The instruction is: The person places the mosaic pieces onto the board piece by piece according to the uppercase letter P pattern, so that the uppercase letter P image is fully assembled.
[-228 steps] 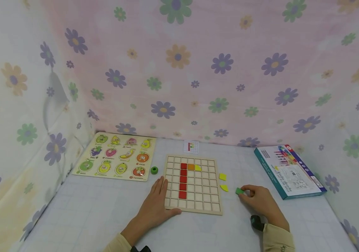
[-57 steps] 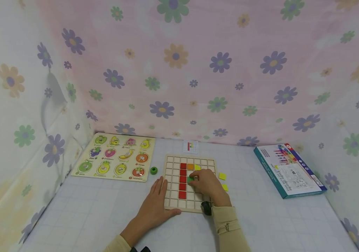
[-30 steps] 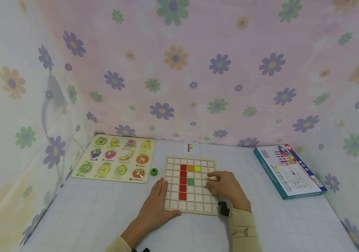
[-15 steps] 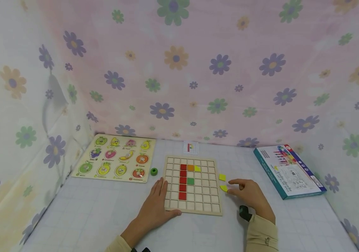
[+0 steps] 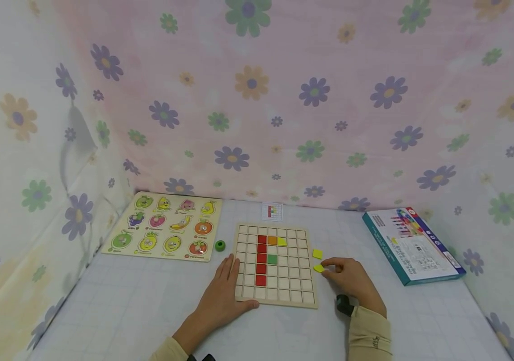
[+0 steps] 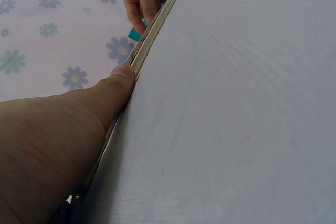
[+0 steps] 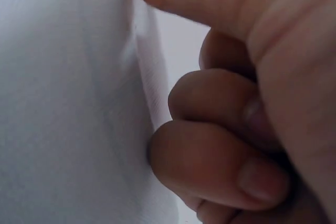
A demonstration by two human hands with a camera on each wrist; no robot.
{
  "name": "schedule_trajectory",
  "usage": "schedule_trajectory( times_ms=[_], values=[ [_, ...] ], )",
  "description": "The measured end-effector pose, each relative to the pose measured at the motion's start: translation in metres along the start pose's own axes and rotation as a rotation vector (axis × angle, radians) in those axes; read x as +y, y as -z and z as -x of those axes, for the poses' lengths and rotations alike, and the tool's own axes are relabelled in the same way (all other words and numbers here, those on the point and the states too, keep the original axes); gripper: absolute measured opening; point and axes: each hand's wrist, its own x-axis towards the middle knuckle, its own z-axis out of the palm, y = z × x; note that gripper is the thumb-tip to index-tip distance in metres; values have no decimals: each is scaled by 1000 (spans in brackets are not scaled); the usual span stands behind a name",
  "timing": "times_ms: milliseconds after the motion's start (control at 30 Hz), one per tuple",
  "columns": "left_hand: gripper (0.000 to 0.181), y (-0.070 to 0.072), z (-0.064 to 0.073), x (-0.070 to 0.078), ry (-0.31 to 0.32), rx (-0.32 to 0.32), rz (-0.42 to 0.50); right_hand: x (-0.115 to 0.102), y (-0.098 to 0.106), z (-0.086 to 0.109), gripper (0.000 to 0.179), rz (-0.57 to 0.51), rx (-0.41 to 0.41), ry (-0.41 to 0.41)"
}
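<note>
A wooden grid board [image 5: 293, 298] lies in the middle of the table. Its cells hold a column of red square tiles [image 5: 262, 258], an orange tile [image 5: 272, 240], a yellow tile [image 5: 282, 241] and a green tile [image 5: 272, 259]. My left hand [image 5: 220, 291] rests against the board's left side, fingers straight, thumb on the near edge; the left wrist view shows the thumb [image 6: 118, 82] there. To the board's right, my right hand [image 5: 356, 283] pinches a yellow quarter-circle tile [image 5: 319, 268] between thumb and index finger. The right wrist view shows the other fingers [image 7: 205, 156] curled; no tile is visible there.
A yellow square tile [image 5: 317, 253] lies right of the board. Behind the board is a small pattern card [image 5: 272, 211]. A green bead-like ring [image 5: 220, 245] and a fruit puzzle board [image 5: 162, 225] lie left. A flat box [image 5: 414, 245] sits at right.
The green tile went from the table into a board cell, where my right hand let it go. That hand then moved right and took hold of the yellow quarter-circle tile. My left hand stayed put.
</note>
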Motion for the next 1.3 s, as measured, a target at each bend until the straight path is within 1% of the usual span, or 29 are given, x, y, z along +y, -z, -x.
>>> schedule_trajectory(
  times_ms=[167,400,600,867,967,1133,1300],
  values=[
    [120,1,1,1,4,-1,4,-2,-1,0,25,10,20,-17],
    [120,-1,1,0,2,4,2,-10,-5,-1,37,1,25,10],
    [120,-1,0,-1,-10,7,0,-15,-8,-3,33,7,22,8],
    [120,-2,1,-1,-9,11,-3,-14,-8,-3,30,53,12,26],
    [120,-2,1,-2,-14,14,-3,-14,-9,-3,32,55,14,38],
    [119,-1,1,-2,-17,12,-9,-11,-11,-4,38,26,21,23],
    [119,0,0,-1,-20,9,-12,-12,-12,-7,34,64,17,22]
  ],
)
